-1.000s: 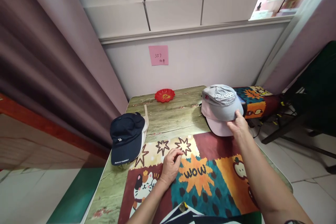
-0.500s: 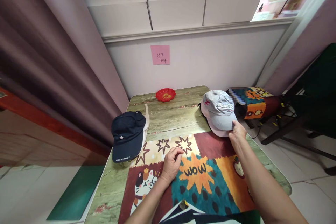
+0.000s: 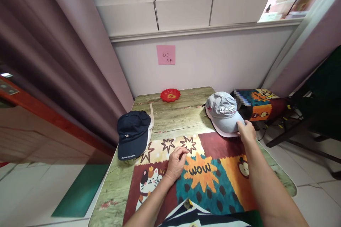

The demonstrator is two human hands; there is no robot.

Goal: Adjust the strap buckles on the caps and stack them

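Observation:
The brim of a light grey baseball cap (image 3: 221,106) with "Always" lettering is pinched in my right hand (image 3: 246,131), at the right side of the table. Pale pink shows below its brim; whether that is a second cap cannot be told. My left hand (image 3: 177,163) rests on the patterned mat (image 3: 186,198), fingers loosely curled together and nothing seen in them. To its left, a navy baseball cap (image 3: 134,133) lies at the table's left edge, brim toward me. Something cream-coloured with a strap (image 3: 152,115) sticks out from under the navy cap.
A red scalloped dish (image 3: 170,95) stands at the back of the wood-patterned table (image 3: 176,117). A pink note (image 3: 166,55) is on the wall behind. At right are a stool with a matching cover (image 3: 262,104) and a dark chair (image 3: 319,113). A curtain (image 3: 87,60) hangs at left.
The view has shifted slightly. My right hand has moved a little right, and the grey cap's brim has turned right with it. My left hand stays on the mat.

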